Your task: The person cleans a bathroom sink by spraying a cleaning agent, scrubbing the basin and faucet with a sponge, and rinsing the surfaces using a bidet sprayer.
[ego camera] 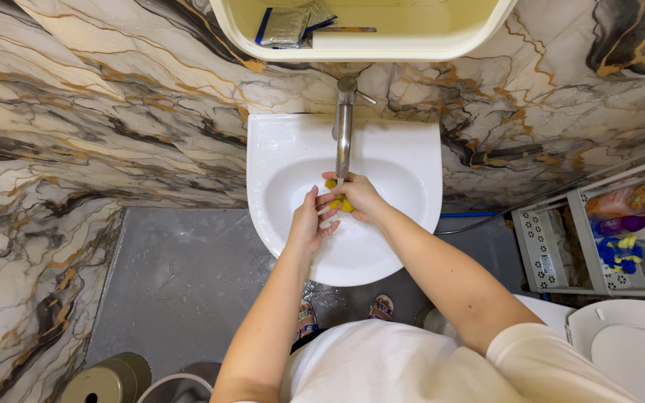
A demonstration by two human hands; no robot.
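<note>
White basin (278, 149): one, holding both hands under one metal tap (344, 130). Left hand (309, 222) fingers loosely curled, touching a yellow sponge (346, 205); right hand (360, 195) closed around that sponge, mid-bowl below the spout. Further right, one rack (554, 254) holds bottles, count unclear. Farthest, one cream shelf (442, 41) holds one silver packet (285, 26) and a white bar (352, 39).

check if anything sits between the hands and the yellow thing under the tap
Nothing visible does. The right hand grips the yellow object directly, and the left hand touches it from the other side, both under the faucet over the white sink.
</note>
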